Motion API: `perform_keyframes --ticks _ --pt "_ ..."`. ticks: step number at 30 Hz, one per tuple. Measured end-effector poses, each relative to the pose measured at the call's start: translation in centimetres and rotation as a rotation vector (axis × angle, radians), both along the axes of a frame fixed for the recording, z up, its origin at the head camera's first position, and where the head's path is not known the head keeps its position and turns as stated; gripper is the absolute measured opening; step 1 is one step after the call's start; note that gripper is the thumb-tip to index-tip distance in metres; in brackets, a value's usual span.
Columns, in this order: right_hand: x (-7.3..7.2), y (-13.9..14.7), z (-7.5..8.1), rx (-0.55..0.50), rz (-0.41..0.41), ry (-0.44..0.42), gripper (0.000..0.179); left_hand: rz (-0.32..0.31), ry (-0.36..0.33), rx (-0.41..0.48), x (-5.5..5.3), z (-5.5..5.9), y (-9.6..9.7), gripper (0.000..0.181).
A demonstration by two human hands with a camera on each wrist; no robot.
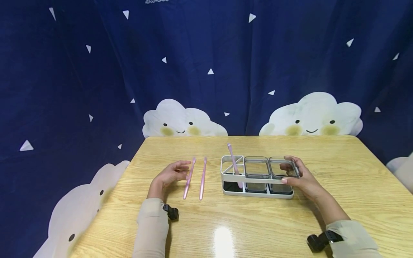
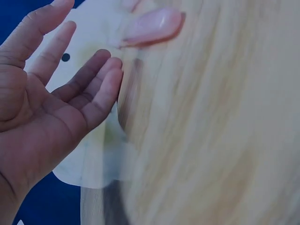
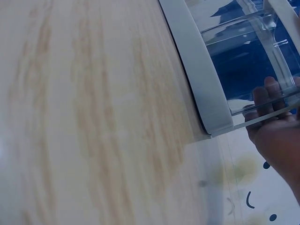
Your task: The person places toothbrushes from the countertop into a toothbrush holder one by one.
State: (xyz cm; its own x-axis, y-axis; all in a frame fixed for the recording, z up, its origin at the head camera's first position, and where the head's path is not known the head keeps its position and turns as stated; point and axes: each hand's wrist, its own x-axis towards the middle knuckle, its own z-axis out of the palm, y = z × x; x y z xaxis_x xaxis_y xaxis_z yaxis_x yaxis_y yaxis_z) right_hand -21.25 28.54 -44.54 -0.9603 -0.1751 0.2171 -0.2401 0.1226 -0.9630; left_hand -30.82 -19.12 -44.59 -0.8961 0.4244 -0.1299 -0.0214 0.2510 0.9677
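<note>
A white toothbrush holder (image 1: 233, 177) stands right of the table's middle, with two clear cups (image 1: 257, 176) in its right part. One pink toothbrush (image 1: 232, 157) leans upright in its left compartment. My right hand (image 1: 304, 183) grips the holder's right end, thumb in front and fingers behind; the right wrist view shows fingertips through the clear cup. Two more pink toothbrushes lie side by side left of the holder. Beside the left toothbrush (image 1: 187, 187) is my left hand (image 1: 172, 175), fingers loosely bent. In the left wrist view a rounded pink handle end (image 2: 157, 26) appears beyond the fingers.
The other loose toothbrush (image 1: 202, 181) lies between the left one and the holder. All stand on a light wooden table (image 1: 258, 225). A dark blue curtain (image 1: 200, 43) with white triangles and smiling clouds hangs behind the table and along its left side.
</note>
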Motion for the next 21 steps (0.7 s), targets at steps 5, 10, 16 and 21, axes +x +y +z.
perform_keyframes --ticks 5,10,16,21 --pt "0.1 -0.1 0.2 -0.004 -0.003 -0.004 0.074 0.016 -0.051 -0.008 -0.4 -0.2 -0.1 0.065" --pt "0.3 -0.3 0.3 -0.012 0.0 0.004 0.073 0.054 -0.073 -0.091 -0.7 0.0 0.3 0.067" --pt "0.4 -0.2 0.3 -0.037 0.007 0.038 0.071 0.086 -0.068 -0.193 -1.0 0.2 0.9 0.07" --pt "0.4 -0.1 0.2 -0.042 0.013 0.048 0.072 0.105 -0.068 -0.244 -1.1 0.1 1.3 0.069"
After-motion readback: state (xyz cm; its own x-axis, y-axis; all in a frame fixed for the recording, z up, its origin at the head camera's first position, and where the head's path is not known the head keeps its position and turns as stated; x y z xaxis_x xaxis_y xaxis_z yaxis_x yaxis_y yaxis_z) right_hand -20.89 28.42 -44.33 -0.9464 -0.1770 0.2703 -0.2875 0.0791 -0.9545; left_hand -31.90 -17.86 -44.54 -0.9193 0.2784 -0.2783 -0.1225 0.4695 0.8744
